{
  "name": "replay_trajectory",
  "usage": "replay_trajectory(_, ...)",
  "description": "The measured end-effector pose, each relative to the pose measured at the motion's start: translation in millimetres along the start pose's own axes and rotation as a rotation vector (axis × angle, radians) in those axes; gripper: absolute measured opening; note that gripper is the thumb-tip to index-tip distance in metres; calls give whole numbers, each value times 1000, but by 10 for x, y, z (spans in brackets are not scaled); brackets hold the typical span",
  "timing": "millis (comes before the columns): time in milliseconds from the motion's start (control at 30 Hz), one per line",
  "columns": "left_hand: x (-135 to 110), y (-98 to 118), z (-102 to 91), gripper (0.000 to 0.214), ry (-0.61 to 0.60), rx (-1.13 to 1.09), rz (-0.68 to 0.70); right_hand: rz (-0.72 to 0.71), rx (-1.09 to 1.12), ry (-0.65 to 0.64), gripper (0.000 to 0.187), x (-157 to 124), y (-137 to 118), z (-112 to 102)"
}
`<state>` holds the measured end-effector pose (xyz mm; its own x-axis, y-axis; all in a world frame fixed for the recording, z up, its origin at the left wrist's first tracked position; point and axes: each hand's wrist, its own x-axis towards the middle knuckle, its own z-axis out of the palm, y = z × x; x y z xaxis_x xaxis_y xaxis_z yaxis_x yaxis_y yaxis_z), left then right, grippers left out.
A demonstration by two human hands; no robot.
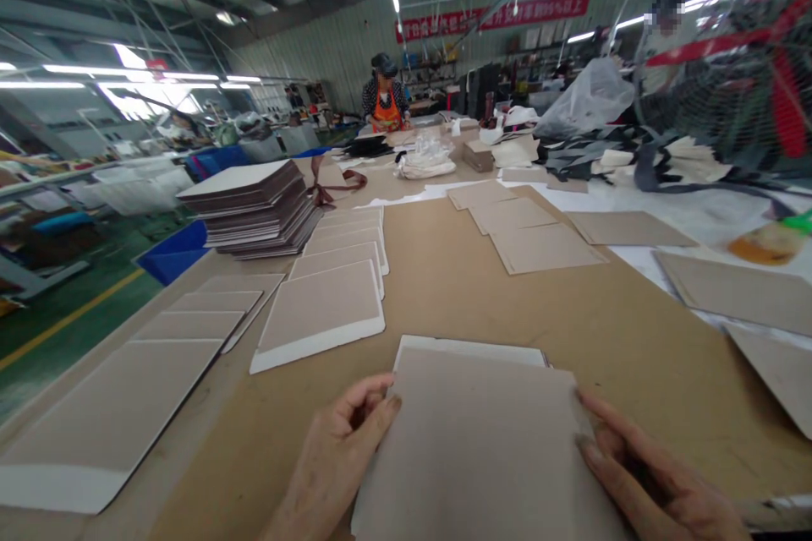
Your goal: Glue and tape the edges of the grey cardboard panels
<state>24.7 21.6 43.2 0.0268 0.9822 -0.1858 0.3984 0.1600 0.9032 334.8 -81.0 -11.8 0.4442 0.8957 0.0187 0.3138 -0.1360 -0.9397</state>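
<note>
A flat beige panel (485,448) lies in front of me, over a white-edged piece (469,344) whose rim shows along the far side. My left hand (346,448) pinches the panel's left edge between thumb and forefinger. On the opposite edge, my right hand (640,465) grips with its thumb and fingers at the side. The panel's near end runs out of the picture. Beyond my left hand, an overlapping row of beige panels with white borders (326,304) lies on the brown table (437,287).
Another overlapping row (127,389) lies along the left table edge. Behind it rises a tall stack of panels (254,211). Loose beige panels (539,245) lie at the right. Farther back are plastic bags (428,156), dark scraps (589,156), a large fan (748,59) and a person in an orange apron (386,112).
</note>
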Motion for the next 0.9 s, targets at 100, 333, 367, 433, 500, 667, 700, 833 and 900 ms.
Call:
replay_trajectory(100,-31,-44,-17,43,-3,70,-18,-61,-109,-14,50,30,14,35)
replay_trajectory(333,62,-52,-49,29,-61,266,140,-119,-219,-59,44,156,-104,94)
replay_trajectory(367,92,-39,-49,29,-73,291,153,-110,-246,-78,45,187,-105,91)
replay_trajectory(433,152,-12,-43,29,-80,328,171,-88,-295,-117,46,255,-91,93)
replay_trajectory(500,203,12,-30,28,-74,349,172,-63,-320,-146,48,322,-66,108)
replay_trajectory(667,277,48,13,27,-69,361,140,-28,-357,-144,51,412,-3,174)
replay_trajectory(700,287,50,19,27,-70,355,139,-32,-358,-130,51,415,8,181)
replay_trajectory(833,327,41,27,27,-66,333,142,-71,-348,-78,51,409,65,175)
replay_trajectory(900,342,26,26,26,-68,336,154,-96,-333,-94,50,412,103,163)
